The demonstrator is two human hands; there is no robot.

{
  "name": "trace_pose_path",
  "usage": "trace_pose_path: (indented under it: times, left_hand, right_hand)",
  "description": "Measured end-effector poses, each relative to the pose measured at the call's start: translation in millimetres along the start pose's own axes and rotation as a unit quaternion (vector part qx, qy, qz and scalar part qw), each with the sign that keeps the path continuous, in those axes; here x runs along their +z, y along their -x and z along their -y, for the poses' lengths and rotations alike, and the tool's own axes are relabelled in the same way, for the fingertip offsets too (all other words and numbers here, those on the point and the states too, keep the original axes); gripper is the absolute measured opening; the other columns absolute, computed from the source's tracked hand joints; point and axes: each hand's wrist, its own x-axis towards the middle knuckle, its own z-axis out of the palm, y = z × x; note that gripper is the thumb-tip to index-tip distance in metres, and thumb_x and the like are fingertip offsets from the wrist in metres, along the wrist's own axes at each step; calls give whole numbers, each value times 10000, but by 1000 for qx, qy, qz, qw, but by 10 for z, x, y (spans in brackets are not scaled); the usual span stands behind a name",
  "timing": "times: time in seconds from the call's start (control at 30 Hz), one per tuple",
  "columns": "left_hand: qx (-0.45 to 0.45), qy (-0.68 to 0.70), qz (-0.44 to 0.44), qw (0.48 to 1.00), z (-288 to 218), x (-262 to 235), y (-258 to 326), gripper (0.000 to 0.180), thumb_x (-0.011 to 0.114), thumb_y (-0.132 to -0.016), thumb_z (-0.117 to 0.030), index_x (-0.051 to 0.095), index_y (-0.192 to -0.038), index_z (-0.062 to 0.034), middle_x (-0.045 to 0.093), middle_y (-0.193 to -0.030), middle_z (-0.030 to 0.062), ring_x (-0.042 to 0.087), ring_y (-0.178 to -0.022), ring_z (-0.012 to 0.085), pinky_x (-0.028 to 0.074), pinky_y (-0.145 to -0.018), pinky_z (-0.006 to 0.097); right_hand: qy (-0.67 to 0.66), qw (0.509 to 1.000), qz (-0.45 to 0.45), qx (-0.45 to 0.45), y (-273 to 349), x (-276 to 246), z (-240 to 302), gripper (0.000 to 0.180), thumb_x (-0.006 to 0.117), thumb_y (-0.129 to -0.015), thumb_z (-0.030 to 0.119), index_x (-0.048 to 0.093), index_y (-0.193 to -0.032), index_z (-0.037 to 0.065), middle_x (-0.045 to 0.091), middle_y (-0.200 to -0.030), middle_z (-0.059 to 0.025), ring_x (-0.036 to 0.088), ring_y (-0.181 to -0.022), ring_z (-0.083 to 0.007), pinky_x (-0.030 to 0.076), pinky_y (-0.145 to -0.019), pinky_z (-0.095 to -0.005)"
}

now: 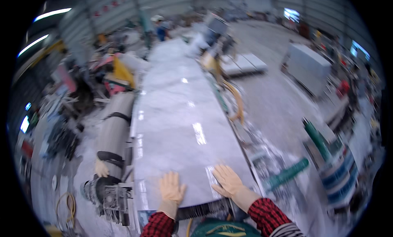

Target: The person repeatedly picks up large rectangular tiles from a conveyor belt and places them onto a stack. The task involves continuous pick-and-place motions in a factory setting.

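Observation:
A long, glossy pale grey stone slab [180,151] stretches away from me, reflecting strips of light. My left hand [172,188], in a cream rubber glove, lies flat near the slab's close edge with its fingers spread. To the right, my right hand [230,183] wears a matching glove and also rests flat on the surface, fingers apart. Neither hand grips anything. Below the slab's near edge shows a dark, ridged strip [200,210], partly hidden by my green apron [223,229].
Left of the slab runs a thick grey cylinder [120,108] with a loose cream glove [101,168] and a motor [109,196]. On the right are a yellow hose [237,100], green tubes [286,174] and a blue-and-white drum [337,177]. A person [161,29] stands far off.

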Motion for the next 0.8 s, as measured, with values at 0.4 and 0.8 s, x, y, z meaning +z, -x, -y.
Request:
trace_pose_path:
  times: [0.4,0.8]
  left_hand:
    - [50,12,-117,992,-175,-356,71,656,709,-876,-492,578,-1374,-85,569,-1399,151,517,-1240,344,395,-1033,467]
    - [40,39,-79,995,-136,-204,106,677,632,-959,-481,531,-1485,-67,511,-1524,209,438,-1409,416,294,-1188,542]
  right_hand:
    - [-14,998,-8,-68,-160,-168,89,555,645,-899,448,579,-1254,26,570,-1305,-178,531,-1222,-368,410,-1055,-458]
    - [-22,998,-8,-60,-140,-161,78,519,655,-894,430,585,-1224,35,573,-1258,-169,542,-1163,-370,418,-1013,-452]
